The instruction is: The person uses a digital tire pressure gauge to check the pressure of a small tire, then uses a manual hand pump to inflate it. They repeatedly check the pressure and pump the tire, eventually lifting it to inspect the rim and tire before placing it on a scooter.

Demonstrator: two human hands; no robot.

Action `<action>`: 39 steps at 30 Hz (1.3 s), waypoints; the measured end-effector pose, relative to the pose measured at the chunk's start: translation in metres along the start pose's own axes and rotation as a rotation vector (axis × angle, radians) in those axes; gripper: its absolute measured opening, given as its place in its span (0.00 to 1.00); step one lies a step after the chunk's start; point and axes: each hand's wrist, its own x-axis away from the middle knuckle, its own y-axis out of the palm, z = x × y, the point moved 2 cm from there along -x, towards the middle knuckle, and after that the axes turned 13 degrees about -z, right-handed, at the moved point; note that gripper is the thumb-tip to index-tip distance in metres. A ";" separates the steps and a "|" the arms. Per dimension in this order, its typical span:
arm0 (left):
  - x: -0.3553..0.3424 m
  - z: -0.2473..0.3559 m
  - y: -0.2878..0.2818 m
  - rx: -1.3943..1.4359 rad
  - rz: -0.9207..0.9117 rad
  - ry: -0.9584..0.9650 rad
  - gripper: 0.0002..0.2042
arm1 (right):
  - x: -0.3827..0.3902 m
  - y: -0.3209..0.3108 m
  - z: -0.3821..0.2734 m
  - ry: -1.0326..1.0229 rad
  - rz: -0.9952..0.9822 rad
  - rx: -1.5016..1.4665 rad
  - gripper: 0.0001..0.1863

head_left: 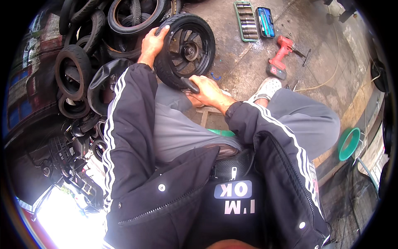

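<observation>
A black spoked wheel with its tyre (209, 54) stands tilted in front of me, its hub facing right. My left hand (152, 46) grips the tyre's upper left edge, the thumb lying on the sidewall. At the wheel's lower edge, my right hand (207, 89) is closed round a black-handled tool (190, 84). The tool's rounded dark end points up and left against the tyre; its working end is hidden, so its kind cannot be told.
Loose tyres (74, 72) are heaped at the left. On the floor lie a red cordless impact wrench (282, 56), a green case of sockets (248, 23) and a blue tool box (265, 23). A green basin (349, 144) stands at the right. A thin hose (327, 81) crosses the floor.
</observation>
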 end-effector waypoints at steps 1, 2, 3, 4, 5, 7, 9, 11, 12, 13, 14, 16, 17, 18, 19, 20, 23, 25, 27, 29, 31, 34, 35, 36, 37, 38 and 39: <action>0.000 0.001 0.000 -0.005 0.002 0.008 0.44 | 0.000 0.000 -0.001 0.014 -0.009 -0.006 0.21; 0.000 0.001 0.000 -0.010 0.002 0.018 0.45 | 0.000 -0.001 -0.001 0.029 -0.018 -0.013 0.21; 0.000 0.002 0.000 -0.017 0.020 0.014 0.47 | 0.002 0.001 0.003 0.097 -0.097 0.002 0.21; 0.001 0.002 0.000 -0.042 0.033 0.007 0.47 | 0.005 0.003 0.009 0.164 -0.176 0.017 0.21; 0.003 0.006 -0.001 -0.067 0.040 0.005 0.47 | 0.009 0.005 0.017 0.236 -0.252 0.031 0.21; 0.004 0.007 -0.002 -0.088 0.051 -0.009 0.48 | 0.021 0.008 0.040 0.323 -0.250 0.009 0.22; 0.003 0.008 -0.003 -0.099 0.045 -0.011 0.48 | 0.029 0.016 0.063 0.355 -0.208 -0.013 0.23; -0.002 0.010 -0.006 -0.125 0.047 -0.008 0.49 | 0.030 0.020 0.076 0.348 -0.202 -0.056 0.24; -0.004 0.007 -0.007 -0.131 0.049 -0.001 0.50 | 0.029 0.020 0.076 0.342 -0.201 -0.077 0.24; -0.005 0.002 -0.006 -0.135 0.053 -0.006 0.50 | 0.031 0.024 0.079 0.371 -0.172 -0.108 0.24; -0.007 0.001 -0.006 -0.141 0.056 -0.005 0.50 | 0.032 0.027 0.087 0.406 -0.130 -0.144 0.23; -0.007 0.007 -0.003 -0.102 0.035 0.024 0.50 | 0.034 0.025 0.109 0.485 -0.026 -0.212 0.22; -0.004 0.005 -0.004 -0.083 0.030 0.027 0.50 | 0.035 0.018 0.112 0.532 0.033 -0.233 0.22; -0.005 0.001 -0.005 -0.058 0.031 0.044 0.49 | 0.035 0.012 0.115 0.558 0.099 -0.296 0.21; -0.007 -0.004 -0.006 -0.033 0.032 0.060 0.49 | 0.030 0.006 0.121 0.619 0.065 -0.318 0.22; -0.006 -0.003 -0.005 -0.010 0.032 0.078 0.49 | 0.027 0.001 0.126 0.679 0.032 -0.342 0.23; -0.011 -0.005 -0.006 0.033 -0.019 0.091 0.48 | 0.024 0.007 0.130 0.537 0.001 -0.432 0.22; -0.026 -0.021 -0.004 0.124 -0.059 0.112 0.48 | 0.021 0.015 0.133 0.499 -0.064 -0.375 0.22; -0.031 -0.032 -0.006 0.127 -0.053 0.106 0.48 | 0.022 0.018 0.131 0.483 -0.067 -0.334 0.22; -0.027 -0.022 -0.005 0.117 -0.066 0.111 0.48 | 0.024 0.012 0.135 0.580 0.060 -0.292 0.22; -0.023 -0.019 -0.007 0.167 -0.094 0.120 0.47 | 0.022 0.001 0.136 0.653 0.146 -0.320 0.23; -0.026 -0.014 -0.006 0.145 -0.107 0.124 0.47 | 0.016 -0.005 0.152 0.604 0.217 -0.280 0.22; -0.027 -0.015 -0.007 0.123 -0.100 0.118 0.47 | 0.016 -0.007 0.148 0.550 0.210 -0.285 0.22; -0.028 -0.017 -0.008 0.119 -0.103 0.123 0.46 | 0.014 -0.006 0.147 0.547 0.178 -0.285 0.22; -0.029 -0.018 -0.008 0.115 -0.105 0.128 0.46 | 0.012 -0.005 0.145 0.545 0.146 -0.284 0.23; -0.029 -0.015 -0.008 0.111 -0.112 0.136 0.46 | 0.011 -0.003 0.146 0.546 0.118 -0.285 0.23; -0.029 -0.013 -0.008 0.112 -0.125 0.134 0.45 | 0.012 -0.001 0.148 0.525 0.109 -0.248 0.23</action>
